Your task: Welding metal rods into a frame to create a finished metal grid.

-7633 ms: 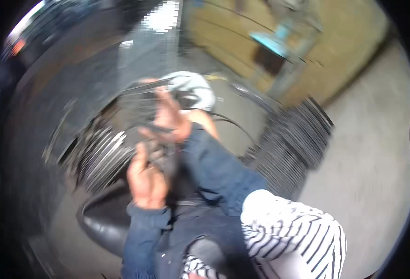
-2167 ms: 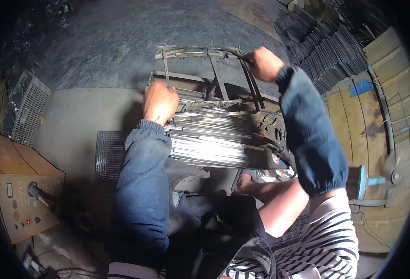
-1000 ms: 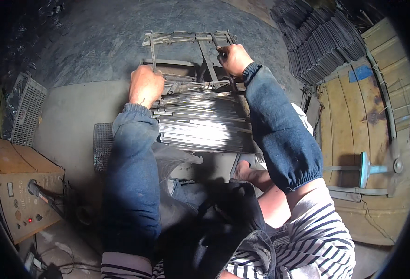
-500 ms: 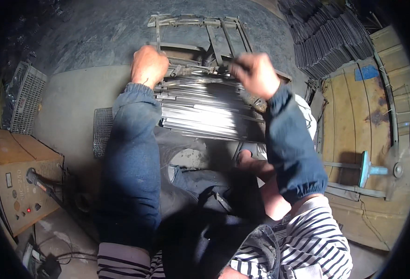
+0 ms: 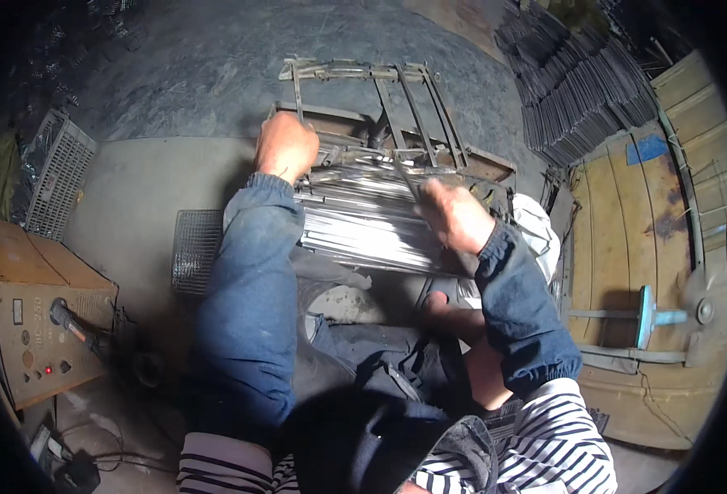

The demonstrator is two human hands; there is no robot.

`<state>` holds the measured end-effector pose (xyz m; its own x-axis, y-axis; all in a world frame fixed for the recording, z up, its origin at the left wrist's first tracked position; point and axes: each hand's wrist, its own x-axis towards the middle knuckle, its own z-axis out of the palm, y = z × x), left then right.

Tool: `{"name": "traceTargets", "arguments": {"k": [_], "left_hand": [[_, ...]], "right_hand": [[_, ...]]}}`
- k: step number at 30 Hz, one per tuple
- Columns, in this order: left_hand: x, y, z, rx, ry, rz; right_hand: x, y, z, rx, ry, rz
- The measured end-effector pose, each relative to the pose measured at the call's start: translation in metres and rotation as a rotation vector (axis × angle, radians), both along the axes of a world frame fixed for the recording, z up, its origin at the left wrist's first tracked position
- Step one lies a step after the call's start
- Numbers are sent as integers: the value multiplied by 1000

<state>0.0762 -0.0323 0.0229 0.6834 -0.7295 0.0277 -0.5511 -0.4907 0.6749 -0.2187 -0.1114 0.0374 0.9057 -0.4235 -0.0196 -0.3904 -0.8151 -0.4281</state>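
Observation:
My left hand (image 5: 287, 146) is closed at the near left side of a metal frame (image 5: 404, 107) made of thin bars; its left bar runs down into the fist. My right hand (image 5: 455, 216) is pinched round a thin dark metal rod (image 5: 408, 179), which slants up and left toward the frame's near edge. Beneath and nearer to me lies a pile of shiny metal strips (image 5: 363, 235), side by side. The frame rests over a rusty metal tray (image 5: 491, 165), whose right end shows past the bars. My palms and most fingertips are hidden.
A welding machine (image 5: 46, 321) with a lit red light and thick cable stands at left. Plastic crates (image 5: 58, 177) and a wire-mesh basket (image 5: 194, 247) are near it. Stacked dark metal pieces (image 5: 577, 90) rise at far right, above a yellowish panel (image 5: 619, 214) with a blue clamp-like piece (image 5: 646, 317).
My right hand has come toward me, away from the frame, and the thin rod now shows in it. My left hand keeps its place at the frame. The whole view has shifted slightly.

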Motion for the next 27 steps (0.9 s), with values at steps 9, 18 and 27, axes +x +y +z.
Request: {"name": "traceTargets", "arguments": {"k": [9,18,27], "left_hand": [[-3,-8,-2,-31,18,-46],[3,-3,-3,-28,30,-34],[6,-2,-6,21,20,-41]], "right_hand": [[121,-133,18,-305,-195,-65],[163,-127,-5,-309,-69,-81],[142,-95,22,-252,-202,-119]]}}
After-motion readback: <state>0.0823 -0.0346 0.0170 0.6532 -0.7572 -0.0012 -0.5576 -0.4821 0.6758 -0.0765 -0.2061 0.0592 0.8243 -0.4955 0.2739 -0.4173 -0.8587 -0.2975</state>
